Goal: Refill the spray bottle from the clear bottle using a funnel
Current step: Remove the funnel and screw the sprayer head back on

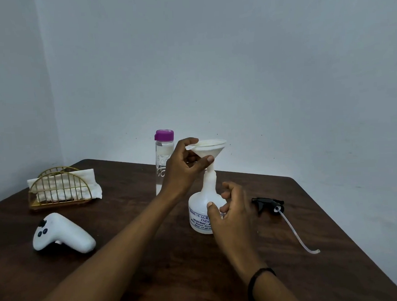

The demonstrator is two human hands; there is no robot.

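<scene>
A white funnel (212,147) stands with its stem in the open neck of the translucent white spray bottle (200,212), mid-table. My left hand (182,167) pinches the funnel's cone and rim between thumb and fingers. My right hand (231,208) curls round the spray bottle's right side, thumb on its printed label; the hand is slightly blurred. The clear bottle (163,159) with a purple cap stands upright and capped just behind my left hand, which hides part of it. The black spray head (267,203) with its dip tube lies on the table to the right.
A white hand-held controller (61,234) lies at the left. Behind it stands a gold wire holder (58,190) with white napkins. The dark wooden table (315,248) meets the wall corner at the back; its right edge runs diagonally.
</scene>
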